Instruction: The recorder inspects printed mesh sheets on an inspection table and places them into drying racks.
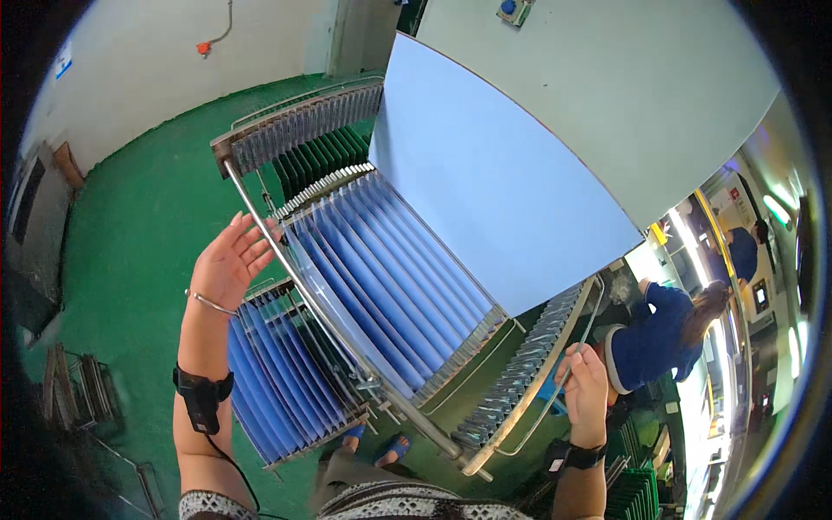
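Note:
In front of me stands a metal rack with a steel tube frame [321,316], holding several thin blue sheets [381,277] upright in its slots. My left hand [230,257] is against the left tube, its fingers stretched out and holding nothing. On the right, my right hand [587,387] is closed around the thin metal rod [542,425] on the rack's side. A toothed slot strip [529,373] runs along that side. A second slotted strip [303,126] is at the far left end, with dark green sheets [322,160] below it.
A large box-like body with a light blue face [503,173] and grey-green top [598,78] stands beyond the rack. More blue sheets [286,373] are lower left. A person in dark blue [654,338] is at the right. Metal frames [78,390] lie on the green floor [143,234].

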Action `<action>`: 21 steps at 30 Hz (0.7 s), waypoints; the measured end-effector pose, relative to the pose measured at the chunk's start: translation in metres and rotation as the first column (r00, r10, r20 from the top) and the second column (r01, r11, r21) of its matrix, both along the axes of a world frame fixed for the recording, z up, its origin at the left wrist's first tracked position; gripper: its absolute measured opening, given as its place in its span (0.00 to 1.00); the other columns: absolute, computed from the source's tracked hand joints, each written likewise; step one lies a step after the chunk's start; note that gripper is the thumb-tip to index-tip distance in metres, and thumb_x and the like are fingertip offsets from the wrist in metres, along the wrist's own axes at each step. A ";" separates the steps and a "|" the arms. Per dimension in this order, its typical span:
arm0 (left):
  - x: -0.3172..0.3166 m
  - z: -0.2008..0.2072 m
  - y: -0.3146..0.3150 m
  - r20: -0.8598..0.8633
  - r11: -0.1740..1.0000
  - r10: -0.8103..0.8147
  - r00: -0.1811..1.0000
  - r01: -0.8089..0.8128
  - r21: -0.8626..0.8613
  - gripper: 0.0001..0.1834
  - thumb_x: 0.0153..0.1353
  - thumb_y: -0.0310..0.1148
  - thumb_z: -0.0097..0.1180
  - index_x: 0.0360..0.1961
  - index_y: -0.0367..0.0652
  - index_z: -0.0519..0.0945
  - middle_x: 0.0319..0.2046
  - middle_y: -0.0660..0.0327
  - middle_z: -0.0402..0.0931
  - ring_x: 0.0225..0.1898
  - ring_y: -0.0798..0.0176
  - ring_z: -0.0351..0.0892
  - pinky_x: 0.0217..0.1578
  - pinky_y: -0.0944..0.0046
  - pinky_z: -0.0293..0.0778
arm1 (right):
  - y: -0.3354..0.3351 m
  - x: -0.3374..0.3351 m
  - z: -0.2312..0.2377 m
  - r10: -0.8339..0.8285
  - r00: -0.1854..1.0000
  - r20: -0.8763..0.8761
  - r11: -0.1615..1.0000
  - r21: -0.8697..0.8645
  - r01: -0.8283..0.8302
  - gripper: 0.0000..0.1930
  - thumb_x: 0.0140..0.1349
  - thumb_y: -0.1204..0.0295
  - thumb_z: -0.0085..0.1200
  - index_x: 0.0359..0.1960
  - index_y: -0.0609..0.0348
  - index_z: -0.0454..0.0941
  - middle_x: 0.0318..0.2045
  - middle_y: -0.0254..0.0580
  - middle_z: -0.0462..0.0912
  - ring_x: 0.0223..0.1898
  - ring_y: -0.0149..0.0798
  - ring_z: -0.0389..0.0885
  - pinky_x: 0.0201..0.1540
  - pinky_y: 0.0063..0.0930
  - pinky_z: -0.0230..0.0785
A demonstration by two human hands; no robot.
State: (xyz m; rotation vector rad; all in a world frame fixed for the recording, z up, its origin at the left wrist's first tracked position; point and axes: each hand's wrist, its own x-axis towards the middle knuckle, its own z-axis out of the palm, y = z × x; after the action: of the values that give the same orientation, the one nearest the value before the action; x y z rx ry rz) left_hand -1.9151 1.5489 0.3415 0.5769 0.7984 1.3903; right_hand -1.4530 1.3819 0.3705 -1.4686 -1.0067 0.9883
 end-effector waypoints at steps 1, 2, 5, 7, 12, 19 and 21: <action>0.001 -0.003 0.002 -0.022 1.000 -0.020 1.000 0.020 -0.008 0.22 0.65 0.39 0.44 0.53 0.34 0.66 0.41 0.55 0.75 0.41 0.60 0.78 0.42 0.65 0.76 | 0.000 -0.001 -0.004 -0.010 0.997 -0.071 0.999 0.042 0.013 0.08 0.65 0.66 0.46 0.38 0.58 0.68 0.21 0.32 0.71 0.24 0.26 0.69 0.30 0.19 0.62; 0.002 -0.005 0.002 -0.043 0.999 -0.034 0.998 0.033 -0.015 0.20 0.65 0.37 0.45 0.53 0.34 0.67 0.39 0.56 0.76 0.40 0.62 0.78 0.41 0.66 0.76 | 0.000 -0.001 -0.004 -0.012 0.997 -0.073 0.999 0.036 0.015 0.08 0.65 0.66 0.46 0.38 0.58 0.68 0.21 0.32 0.71 0.24 0.26 0.69 0.30 0.19 0.62; 0.004 -0.017 0.007 -0.146 0.998 -0.062 0.987 0.060 -0.019 0.16 0.64 0.34 0.46 0.50 0.36 0.69 0.37 0.59 0.75 0.38 0.66 0.77 0.39 0.68 0.76 | 0.000 -0.004 -0.001 -0.026 0.992 -0.122 0.999 0.020 0.029 0.08 0.65 0.67 0.45 0.38 0.58 0.68 0.22 0.32 0.71 0.24 0.26 0.69 0.30 0.19 0.62; 0.007 -0.026 0.010 -0.109 0.998 -0.059 0.992 0.056 -0.024 0.15 0.64 0.32 0.47 0.48 0.35 0.70 0.35 0.59 0.76 0.36 0.67 0.77 0.37 0.69 0.75 | 0.001 -0.011 0.003 -0.036 0.973 -0.226 0.999 0.002 0.037 0.07 0.65 0.71 0.41 0.38 0.60 0.69 0.23 0.32 0.70 0.25 0.27 0.67 0.30 0.19 0.59; 0.009 -0.030 0.011 -0.082 0.999 -0.034 0.996 0.034 -0.005 0.10 0.64 0.31 0.47 0.42 0.37 0.73 0.32 0.61 0.76 0.32 0.70 0.76 0.34 0.71 0.74 | 0.004 -0.015 0.004 0.008 0.972 -0.234 0.999 0.048 0.003 0.07 0.65 0.71 0.41 0.39 0.61 0.69 0.22 0.32 0.70 0.24 0.26 0.67 0.28 0.19 0.58; 0.013 -0.025 0.019 -0.215 0.998 0.004 0.977 -0.016 -0.055 0.10 0.63 0.33 0.50 0.39 0.38 0.74 0.30 0.64 0.75 0.26 0.76 0.70 0.30 0.75 0.72 | 0.008 -0.016 0.002 -0.020 0.980 -0.198 0.998 0.051 0.030 0.08 0.66 0.70 0.41 0.40 0.61 0.68 0.20 0.31 0.68 0.21 0.27 0.65 0.27 0.20 0.58; 0.014 -0.026 0.018 -0.195 0.998 -0.006 0.981 -0.005 -0.060 0.09 0.62 0.33 0.50 0.39 0.38 0.74 0.30 0.63 0.75 0.25 0.76 0.70 0.29 0.75 0.72 | 0.008 -0.011 0.001 0.036 0.985 -0.167 0.996 0.086 -0.022 0.07 0.66 0.70 0.43 0.39 0.61 0.70 0.21 0.30 0.69 0.22 0.25 0.66 0.26 0.18 0.58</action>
State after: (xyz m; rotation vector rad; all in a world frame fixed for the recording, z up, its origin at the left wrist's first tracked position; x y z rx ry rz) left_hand -1.9010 1.5668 0.3151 0.6738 0.9940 1.3179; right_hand -1.4638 1.3895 0.3715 -1.2825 -0.9377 1.0599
